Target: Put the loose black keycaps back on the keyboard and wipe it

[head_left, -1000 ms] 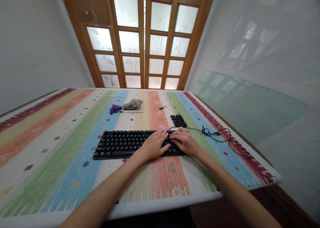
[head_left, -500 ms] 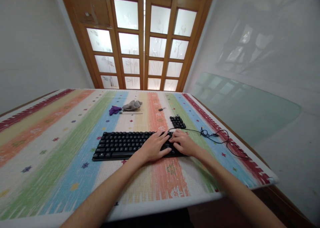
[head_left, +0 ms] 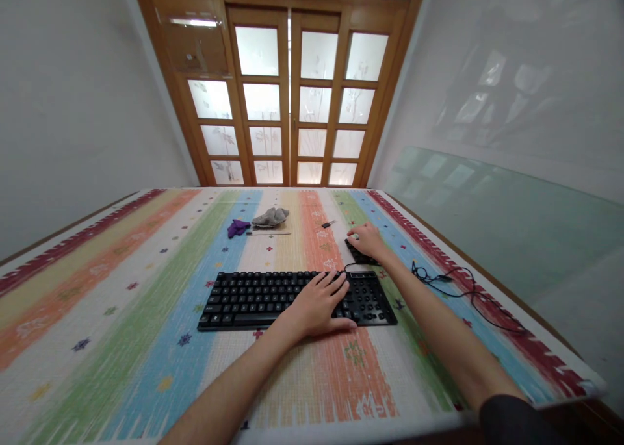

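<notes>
A black keyboard (head_left: 268,299) lies lengthwise before me. Its number pad (head_left: 369,299) at the right end shows bare key mounts with no keycaps. Flat across the keyboard's right-middle part rests my left hand (head_left: 319,305), fingers spread and thumb out over the front edge. Beyond the keyboard's right end, my right hand (head_left: 365,240) is over a group of loose black keycaps (head_left: 358,255), covering most of them. Its thumb and forefinger come together at the group's left edge, on what looks like a keycap.
Behind the keyboard lie a purple cloth (head_left: 238,228), a grey cloth (head_left: 271,217), a thin stick-like tool (head_left: 270,233) and a small black item with metal prongs (head_left: 328,225). A black cable (head_left: 463,293) curls on the right. The table bears a striped cloth (head_left: 160,302).
My right hand has left the number pad and moved away from me to the loose keycaps, baring the pad. My left hand stays on the keyboard. The view has shifted slightly.
</notes>
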### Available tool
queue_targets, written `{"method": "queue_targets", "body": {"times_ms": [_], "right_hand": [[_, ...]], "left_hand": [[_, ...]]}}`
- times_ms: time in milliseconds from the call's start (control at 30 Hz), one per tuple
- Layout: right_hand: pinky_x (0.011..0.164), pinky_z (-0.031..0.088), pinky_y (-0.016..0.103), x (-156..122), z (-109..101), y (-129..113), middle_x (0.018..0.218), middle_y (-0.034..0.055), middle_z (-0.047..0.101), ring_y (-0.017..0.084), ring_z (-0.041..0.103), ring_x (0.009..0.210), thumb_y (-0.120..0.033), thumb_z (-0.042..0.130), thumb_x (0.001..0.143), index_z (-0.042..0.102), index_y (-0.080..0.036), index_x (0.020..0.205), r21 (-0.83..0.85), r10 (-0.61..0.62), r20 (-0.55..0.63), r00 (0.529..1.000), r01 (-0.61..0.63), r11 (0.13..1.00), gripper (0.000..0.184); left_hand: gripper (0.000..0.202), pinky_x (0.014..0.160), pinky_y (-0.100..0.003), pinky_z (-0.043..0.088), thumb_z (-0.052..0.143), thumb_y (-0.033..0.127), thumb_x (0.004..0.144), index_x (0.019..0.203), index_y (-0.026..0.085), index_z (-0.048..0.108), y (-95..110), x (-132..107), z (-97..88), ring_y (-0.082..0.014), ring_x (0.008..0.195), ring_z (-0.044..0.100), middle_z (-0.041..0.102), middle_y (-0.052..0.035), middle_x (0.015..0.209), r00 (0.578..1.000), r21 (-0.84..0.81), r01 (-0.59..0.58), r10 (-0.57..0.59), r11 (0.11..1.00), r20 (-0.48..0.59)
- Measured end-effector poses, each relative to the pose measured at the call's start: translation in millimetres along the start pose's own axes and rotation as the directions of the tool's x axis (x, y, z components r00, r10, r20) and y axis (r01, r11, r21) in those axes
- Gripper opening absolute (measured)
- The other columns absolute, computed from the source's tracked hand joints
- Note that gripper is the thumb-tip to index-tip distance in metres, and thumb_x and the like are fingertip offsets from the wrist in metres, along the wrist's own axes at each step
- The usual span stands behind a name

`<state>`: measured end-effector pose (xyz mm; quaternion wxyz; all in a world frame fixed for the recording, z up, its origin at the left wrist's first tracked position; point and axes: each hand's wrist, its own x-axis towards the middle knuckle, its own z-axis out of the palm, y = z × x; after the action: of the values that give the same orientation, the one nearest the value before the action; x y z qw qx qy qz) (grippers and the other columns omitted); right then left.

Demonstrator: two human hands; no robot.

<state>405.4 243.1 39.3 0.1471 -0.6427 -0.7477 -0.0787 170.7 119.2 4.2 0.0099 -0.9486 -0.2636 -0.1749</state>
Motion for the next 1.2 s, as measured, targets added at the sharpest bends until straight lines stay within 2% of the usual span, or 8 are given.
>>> {"method": "queue_targets", "body": {"times_ms": [200, 467, 700, 833, 967, 1067, 1200], "right_hand": [[0.09, 0.038, 0.04, 11, 7, -2, 0.096, 0.0101, 0.075, 0.03, 0.057, 0.107, -0.02, 0.058, 0.087, 0.079, -0.021, 0.092, -0.046, -0.006, 0.096, 0.995, 0.011, 0.999, 0.022], [0.09, 0.039, 0.041, 13, 10, 1, 0.099, 0.0091, 0.076, 0.031, 0.059, 0.107, -0.021, 0.06, 0.086, 0.079, -0.022, 0.091, -0.039, -0.029, 0.143, 0.989, 0.035, 0.999, 0.02], [0.09, 0.041, 0.042, 11, 11, -3, 0.096, 0.0074, 0.076, 0.03, 0.061, 0.104, -0.021, 0.059, 0.085, 0.076, -0.02, 0.098, 0.037, -0.061, 0.062, 0.996, 0.059, 0.998, 0.022], [0.088, 0.045, 0.037, 8, 2, -4, 0.1, 0.0073, 0.076, 0.025, 0.064, 0.094, -0.02, 0.057, 0.085, 0.075, -0.019, 0.1, 0.108, -0.115, -0.004, 0.993, 0.114, 0.988, 0.024], [0.078, 0.049, 0.032, -10, -15, -3, 0.093, 0.0056, 0.076, 0.02, 0.064, 0.078, -0.021, 0.058, 0.083, 0.075, -0.019, 0.098, 0.259, -0.165, -0.062, 0.984, 0.176, 0.95, 0.023], [0.07, 0.05, 0.031, -36, -25, -1, 0.084, 0.0045, 0.074, 0.018, 0.062, 0.069, -0.027, 0.061, 0.083, 0.076, -0.019, 0.096, 0.437, -0.206, -0.109, 0.972, 0.233, 0.869, 0.021], [0.07, 0.051, 0.031, -77, -32, -1, 0.084, 0.0041, 0.073, 0.018, 0.063, 0.071, -0.028, 0.062, 0.084, 0.076, -0.021, 0.093, 0.542, -0.279, -0.126, 0.952, 0.301, 0.785, 0.018]], "left_hand": [[0.069, 0.12, -0.04, 0.022, 0.023, 0.062, 0.101, 0.146, 0.014, 0.043, 7, 0, -2.6, -0.025, 0.147, 0.032, 0.041, -0.0093, 0.156, 1.0, 0.054, 0.024, -0.024, 0.998, 0.015], [0.074, 0.12, -0.04, 0.021, 0.024, 0.066, 0.099, 0.148, 0.013, 0.041, 8, 2, -2.5, -0.0257, 0.146, 0.033, 0.041, -0.01, 0.156, 0.999, 0.052, 0.04, -0.042, 0.998, 0.03], [0.074, 0.121, -0.039, 0.019, 0.025, 0.065, 0.099, 0.149, 0.012, 0.04, 9, 2, -1.9, -0.0255, 0.147, 0.032, 0.041, -0.0103, 0.156, 0.998, 0.04, 0.056, -0.058, 0.998, 0.031], [0.074, 0.121, -0.04, 0.02, 0.025, 0.065, 0.099, 0.15, 0.015, 0.038, 9, 1, 0.6, -0.0253, 0.148, 0.03, 0.04, -0.0103, 0.156, 0.998, 0.032, 0.053, -0.054, 0.998, 0.013], [0.075, 0.121, -0.039, 0.019, 0.026, 0.066, 0.098, 0.151, 0.015, 0.035, 7, 1, 0.2, -0.0237, 0.146, 0.034, 0.041, -0.0113, 0.155, 0.998, -0.01, 0.058, -0.058, 0.998, 0.014], [0.077, 0.122, -0.037, 0.017, 0.028, 0.067, 0.098, 0.15, 0.01, 0.036, 6, 1, -0.5, -0.0241, 0.147, 0.032, 0.038, -0.0144, 0.157, 0.997, -0.029, 0.071, -0.07, 0.997, 0.012], [0.078, 0.121, -0.039, 0.02, 0.033, 0.067, 0.096, 0.149, 0.009, 0.036, 5, 2, -0.5, -0.0258, 0.147, 0.032, 0.038, -0.0173, 0.156, 0.996, -0.054, 0.086, -0.085, 0.995, 0.006]]}}
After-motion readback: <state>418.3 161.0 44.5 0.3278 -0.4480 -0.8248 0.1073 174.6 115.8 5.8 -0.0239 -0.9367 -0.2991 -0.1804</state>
